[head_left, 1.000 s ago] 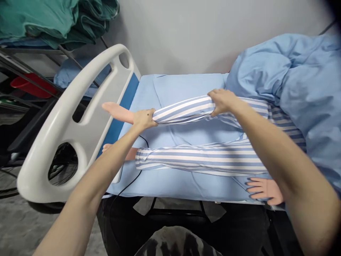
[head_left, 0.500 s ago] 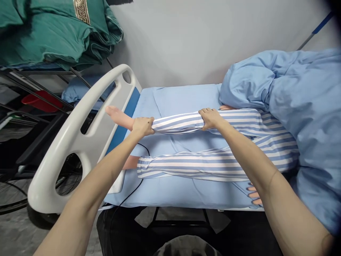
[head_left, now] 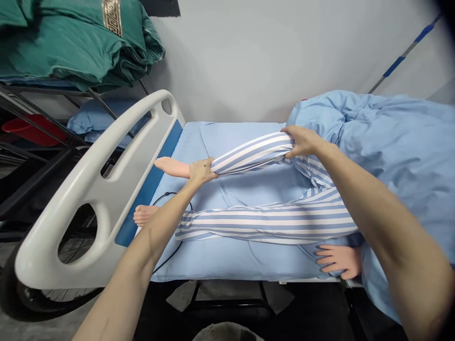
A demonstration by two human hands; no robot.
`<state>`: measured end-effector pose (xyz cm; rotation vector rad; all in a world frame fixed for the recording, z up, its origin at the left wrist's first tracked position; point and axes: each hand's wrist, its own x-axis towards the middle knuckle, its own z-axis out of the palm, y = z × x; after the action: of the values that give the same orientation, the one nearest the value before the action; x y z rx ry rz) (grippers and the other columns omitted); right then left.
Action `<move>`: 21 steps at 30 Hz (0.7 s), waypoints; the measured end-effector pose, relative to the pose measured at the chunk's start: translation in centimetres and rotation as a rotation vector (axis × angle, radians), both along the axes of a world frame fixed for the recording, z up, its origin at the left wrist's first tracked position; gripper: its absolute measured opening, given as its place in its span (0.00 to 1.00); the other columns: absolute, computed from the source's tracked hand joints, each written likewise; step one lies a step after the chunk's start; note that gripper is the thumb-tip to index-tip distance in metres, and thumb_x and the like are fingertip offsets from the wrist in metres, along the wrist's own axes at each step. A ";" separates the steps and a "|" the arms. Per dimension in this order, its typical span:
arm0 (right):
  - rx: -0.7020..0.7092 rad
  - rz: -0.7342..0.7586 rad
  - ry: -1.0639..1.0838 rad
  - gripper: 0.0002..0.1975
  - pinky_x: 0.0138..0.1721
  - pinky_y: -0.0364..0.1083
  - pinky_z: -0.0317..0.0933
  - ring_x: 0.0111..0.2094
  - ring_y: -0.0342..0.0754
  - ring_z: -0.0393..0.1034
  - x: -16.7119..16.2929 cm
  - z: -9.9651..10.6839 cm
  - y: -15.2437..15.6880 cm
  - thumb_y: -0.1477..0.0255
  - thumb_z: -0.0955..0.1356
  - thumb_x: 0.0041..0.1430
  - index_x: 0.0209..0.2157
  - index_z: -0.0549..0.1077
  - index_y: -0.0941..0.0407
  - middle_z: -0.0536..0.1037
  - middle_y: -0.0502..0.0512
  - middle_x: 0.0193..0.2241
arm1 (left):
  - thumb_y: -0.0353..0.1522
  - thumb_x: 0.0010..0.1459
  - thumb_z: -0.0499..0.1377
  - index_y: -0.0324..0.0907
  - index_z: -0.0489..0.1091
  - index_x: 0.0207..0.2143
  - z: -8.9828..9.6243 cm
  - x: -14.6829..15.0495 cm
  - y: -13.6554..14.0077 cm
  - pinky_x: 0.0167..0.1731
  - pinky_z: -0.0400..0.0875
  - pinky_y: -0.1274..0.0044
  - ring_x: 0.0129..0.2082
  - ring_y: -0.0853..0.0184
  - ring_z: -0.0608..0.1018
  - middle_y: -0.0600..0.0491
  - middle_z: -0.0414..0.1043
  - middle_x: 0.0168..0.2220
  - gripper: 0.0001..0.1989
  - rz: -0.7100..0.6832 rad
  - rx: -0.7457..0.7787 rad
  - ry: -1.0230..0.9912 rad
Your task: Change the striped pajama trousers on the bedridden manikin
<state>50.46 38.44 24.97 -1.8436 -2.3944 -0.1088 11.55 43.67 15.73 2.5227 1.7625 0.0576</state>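
On the bed lies what looks like a manikin in blue-and-white striped trousers. My left hand (head_left: 203,170) is closed around the ankle of its far leg, just behind the bare foot (head_left: 172,166). At the knee of that leg (head_left: 254,150), my right hand (head_left: 302,141) grips the striped cloth and the limb under it. This leg is bent at the knee and raised somewhat off the sheet. The near leg (head_left: 263,222) lies straight and flat, its foot (head_left: 145,214) partly behind my left forearm. A manikin hand (head_left: 339,260) rests palm-down near the bed's front edge.
A white bed-end board (head_left: 83,163) stands at the left. The light blue quilt (head_left: 387,137) is heaped at the right over the upper body. A black cable (head_left: 167,259) runs over the sheet. Green folded cloth (head_left: 81,42) sits on a rack, with a wheelchair wheel (head_left: 53,296) below.
The far leg has gone from nearly straight to bent, its knee lifted, its foot shifted right towards the body. Both my hands moved right with it. The view also shifted, showing more of the manikin hand.
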 end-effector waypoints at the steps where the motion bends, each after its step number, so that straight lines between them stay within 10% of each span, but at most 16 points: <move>1: 0.005 0.000 0.008 0.45 0.49 0.55 0.64 0.51 0.63 0.69 0.1 0.2 -0.1 0.57 0.75 0.39 0.59 0.65 0.58 0.73 0.63 0.53 | 0.46 0.48 0.61 0.48 0.69 0.50 0.0 0.2 -0.1 0.40 0.67 0.70 0.44 0.52 0.78 0.47 0.78 0.43 0.27 0.003 -0.002 -0.015; 12: -0.014 -0.025 0.041 0.43 0.48 0.54 0.66 0.49 0.62 0.71 2.0 2.9 -0.7 0.59 0.74 0.38 0.59 0.67 0.55 0.75 0.59 0.52 | 0.45 0.48 0.61 0.50 0.69 0.49 -2.6 3.3 -1.0 0.39 0.68 0.72 0.44 0.54 0.78 0.50 0.78 0.43 0.24 0.019 -0.033 -0.153; 21: -0.011 -0.001 0.046 0.42 0.49 0.55 0.65 0.50 0.63 0.70 0.8 0.8 0.0 0.60 0.75 0.37 0.57 0.67 0.57 0.74 0.62 0.52 | 0.43 0.48 0.61 0.50 0.67 0.52 -0.3 0.5 -0.7 0.39 0.68 0.71 0.44 0.53 0.78 0.49 0.78 0.44 0.28 -0.017 -0.026 -0.073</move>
<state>51.22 38.41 25.78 -1.8311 -2.3686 -0.0532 12.07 43.01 15.44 2.4841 1.7042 0.1237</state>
